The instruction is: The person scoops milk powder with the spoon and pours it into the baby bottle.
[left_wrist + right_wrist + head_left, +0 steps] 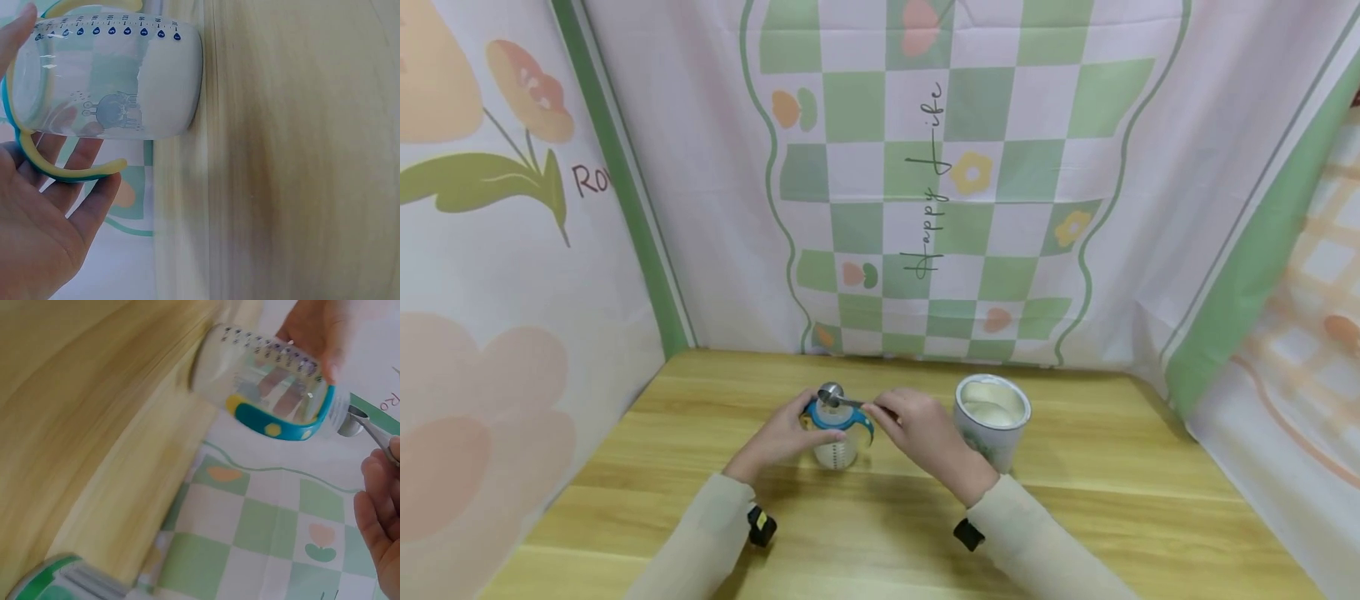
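Observation:
A clear baby bottle (835,455) with a blue-and-yellow two-handled ring stands upright on the table, its mouth uncovered. White powder (167,87) fills its lower part in the left wrist view. My left hand (788,435) holds the bottle near its collar, thumb on the near side, fingers behind by one handle (78,174). With its thumb and fingers, my right hand (925,429) pinches the handle of a metal measuring spoon (375,432). The spoon's round bowl (831,393) is right at the bottle's mouth; whether it contains anything I cannot tell.
To the right of my right hand stands an open can (996,440) of pale powder; the right wrist view catches its rim (94,581). The wooden table (865,542) runs back to a patterned curtain (958,208), with more printed cloth at both sides.

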A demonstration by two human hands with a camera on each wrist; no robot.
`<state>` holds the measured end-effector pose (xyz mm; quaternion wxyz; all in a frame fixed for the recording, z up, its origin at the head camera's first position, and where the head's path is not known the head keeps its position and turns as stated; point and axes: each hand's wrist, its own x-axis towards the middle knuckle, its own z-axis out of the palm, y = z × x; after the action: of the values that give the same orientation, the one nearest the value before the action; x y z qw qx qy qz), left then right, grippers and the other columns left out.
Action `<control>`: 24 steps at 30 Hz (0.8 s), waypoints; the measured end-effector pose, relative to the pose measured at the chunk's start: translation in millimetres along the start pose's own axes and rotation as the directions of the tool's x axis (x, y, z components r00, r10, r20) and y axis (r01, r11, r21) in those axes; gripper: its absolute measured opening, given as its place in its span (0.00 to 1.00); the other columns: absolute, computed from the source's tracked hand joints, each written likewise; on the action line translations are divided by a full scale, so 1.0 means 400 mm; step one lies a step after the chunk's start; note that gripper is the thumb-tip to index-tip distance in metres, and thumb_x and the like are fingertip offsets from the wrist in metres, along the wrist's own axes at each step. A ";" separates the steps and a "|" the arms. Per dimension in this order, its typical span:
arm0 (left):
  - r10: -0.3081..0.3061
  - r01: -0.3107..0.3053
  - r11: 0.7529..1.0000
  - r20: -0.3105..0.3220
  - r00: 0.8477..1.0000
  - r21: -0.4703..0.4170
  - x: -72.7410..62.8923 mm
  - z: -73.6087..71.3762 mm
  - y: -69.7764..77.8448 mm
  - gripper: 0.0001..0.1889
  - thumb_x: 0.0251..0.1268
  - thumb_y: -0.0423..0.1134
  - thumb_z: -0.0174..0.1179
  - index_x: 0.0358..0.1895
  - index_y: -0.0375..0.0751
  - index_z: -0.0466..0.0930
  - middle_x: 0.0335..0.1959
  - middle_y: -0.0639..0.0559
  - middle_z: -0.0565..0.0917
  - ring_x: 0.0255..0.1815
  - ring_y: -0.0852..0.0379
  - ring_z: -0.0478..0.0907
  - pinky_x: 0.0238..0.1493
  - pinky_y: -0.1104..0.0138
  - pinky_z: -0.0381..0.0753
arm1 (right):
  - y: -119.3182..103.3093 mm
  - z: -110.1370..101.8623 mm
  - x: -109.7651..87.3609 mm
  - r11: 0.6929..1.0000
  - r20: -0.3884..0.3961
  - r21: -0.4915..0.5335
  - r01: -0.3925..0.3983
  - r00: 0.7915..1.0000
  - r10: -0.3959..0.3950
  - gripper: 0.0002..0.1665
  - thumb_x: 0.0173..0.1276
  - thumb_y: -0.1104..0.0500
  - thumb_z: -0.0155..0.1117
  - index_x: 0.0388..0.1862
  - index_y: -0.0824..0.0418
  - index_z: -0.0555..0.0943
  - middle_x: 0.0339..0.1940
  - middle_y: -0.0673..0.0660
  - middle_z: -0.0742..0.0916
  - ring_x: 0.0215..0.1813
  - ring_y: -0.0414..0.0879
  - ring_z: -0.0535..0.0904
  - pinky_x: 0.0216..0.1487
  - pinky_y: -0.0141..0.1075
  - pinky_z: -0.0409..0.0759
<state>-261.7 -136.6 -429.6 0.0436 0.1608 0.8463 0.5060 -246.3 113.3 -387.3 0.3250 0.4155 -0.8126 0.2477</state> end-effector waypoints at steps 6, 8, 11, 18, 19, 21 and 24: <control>-0.009 0.009 1.000 -0.002 1.000 -0.007 -0.003 0.001 0.003 0.40 0.60 0.52 0.73 0.75 0.54 0.64 0.64 0.53 0.76 0.69 0.45 0.68 0.67 0.38 0.63 | 0.001 -0.003 0.004 0.982 -0.010 0.131 -0.136 0.990 0.138 0.08 0.73 0.58 0.66 0.33 0.58 0.87 0.25 0.46 0.84 0.25 0.32 0.75 0.24 0.26 0.76; -0.010 0.010 1.000 -0.005 1.000 -0.004 -0.002 0.002 0.003 0.40 0.60 0.53 0.73 0.74 0.55 0.65 0.63 0.54 0.77 0.68 0.46 0.69 0.66 0.38 0.64 | 0.000 -0.006 0.005 0.965 -0.001 0.180 -0.192 0.981 0.195 0.09 0.74 0.57 0.65 0.33 0.57 0.87 0.24 0.45 0.84 0.23 0.32 0.75 0.23 0.28 0.75; -0.010 0.010 1.000 -0.006 1.000 -0.002 -0.001 0.001 0.002 0.38 0.60 0.52 0.73 0.72 0.55 0.66 0.61 0.54 0.78 0.66 0.47 0.71 0.65 0.39 0.65 | -0.004 -0.016 0.007 0.916 0.043 0.263 -0.302 0.953 0.301 0.11 0.75 0.54 0.63 0.32 0.54 0.87 0.24 0.44 0.84 0.23 0.35 0.78 0.23 0.31 0.77; -0.016 0.016 1.000 -0.006 1.000 0.003 0.000 0.002 0.001 0.38 0.59 0.52 0.74 0.71 0.54 0.68 0.58 0.54 0.80 0.62 0.49 0.74 0.63 0.40 0.68 | -0.011 -0.044 0.013 0.763 0.168 0.382 -0.521 0.851 0.497 0.19 0.77 0.42 0.57 0.35 0.51 0.87 0.27 0.46 0.86 0.30 0.41 0.82 0.31 0.36 0.82; -0.016 0.016 1.000 -0.006 1.000 0.001 0.000 0.002 0.002 0.38 0.58 0.52 0.74 0.71 0.54 0.68 0.58 0.54 0.80 0.62 0.49 0.74 0.64 0.40 0.67 | -0.011 -0.047 0.013 0.753 0.173 0.389 -0.531 0.845 0.507 0.20 0.77 0.41 0.57 0.34 0.51 0.87 0.27 0.47 0.86 0.30 0.41 0.82 0.32 0.36 0.82; -0.013 0.013 1.000 -0.009 1.000 -0.001 0.000 0.002 0.001 0.39 0.58 0.52 0.74 0.72 0.54 0.67 0.58 0.54 0.80 0.62 0.49 0.73 0.64 0.40 0.67 | -0.011 -0.054 0.014 0.746 0.168 0.399 -0.534 0.842 0.513 0.20 0.77 0.42 0.57 0.33 0.51 0.87 0.27 0.48 0.86 0.30 0.42 0.82 0.31 0.37 0.82; -0.009 0.009 1.000 -0.010 1.000 -0.003 -0.001 0.002 0.002 0.38 0.58 0.52 0.74 0.71 0.53 0.68 0.58 0.55 0.80 0.62 0.50 0.73 0.64 0.41 0.67 | -0.010 -0.061 0.013 0.747 0.152 0.404 -0.527 0.845 0.513 0.19 0.77 0.43 0.58 0.32 0.52 0.87 0.26 0.50 0.86 0.29 0.43 0.82 0.30 0.37 0.82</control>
<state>-260.9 -135.7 -429.4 0.0420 0.1546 0.8465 0.5078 -237.5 125.0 -366.6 0.1303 0.2379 -0.8254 0.4951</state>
